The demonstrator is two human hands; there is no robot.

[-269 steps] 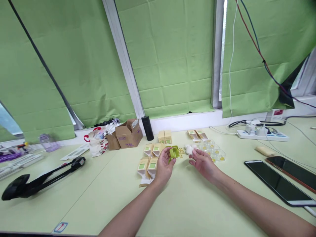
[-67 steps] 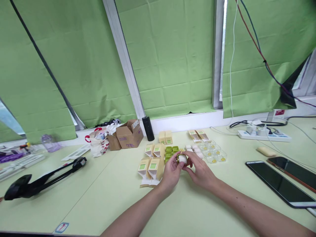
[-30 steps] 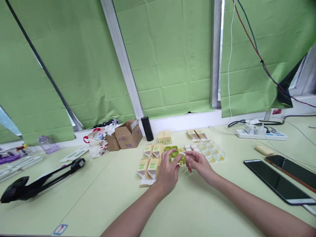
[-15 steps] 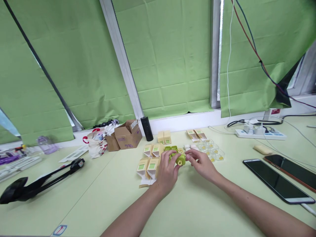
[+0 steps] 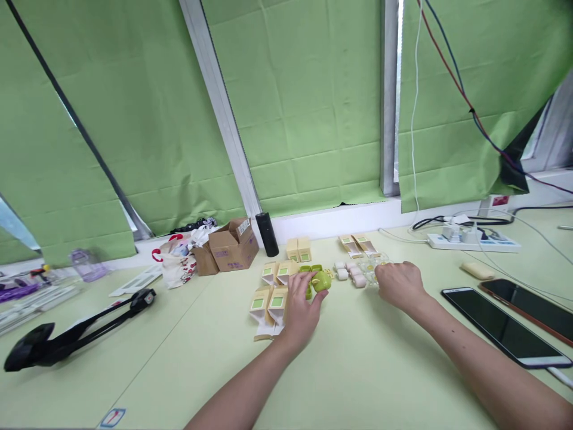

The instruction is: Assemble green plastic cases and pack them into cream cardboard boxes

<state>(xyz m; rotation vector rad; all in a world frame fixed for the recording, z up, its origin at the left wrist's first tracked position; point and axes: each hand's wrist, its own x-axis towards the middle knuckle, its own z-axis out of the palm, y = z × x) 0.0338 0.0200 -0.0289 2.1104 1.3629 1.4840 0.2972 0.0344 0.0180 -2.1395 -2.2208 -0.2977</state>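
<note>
My left hand (image 5: 302, 307) is closed around a small rounded green case (image 5: 321, 280), held just above the table. More green cases (image 5: 316, 268) stand behind it, beside small yellow pieces (image 5: 329, 273). My right hand (image 5: 399, 283) is curled at the clear plastic cups (image 5: 369, 270) with yellow bits in them. Its fingertips are turned away, so what they grip is hidden. Pale pink-white blocks (image 5: 353, 276) lie between the hands. Left of my left hand stand several cream cartons with green windows (image 5: 277, 300).
Behind are two closed cartons (image 5: 298, 249), flat open ones (image 5: 359, 245), a black cylinder (image 5: 267, 234) and a cardboard box (image 5: 233, 245). To the right lie phones (image 5: 504, 325), a power strip (image 5: 474, 242) and a beige oval object (image 5: 477, 271). A black stand-like object (image 5: 80, 331) lies left.
My right hand has left the green case and moved right to the clear cups, its fingers now curled. My left hand still holds the green case, which has turned.
</note>
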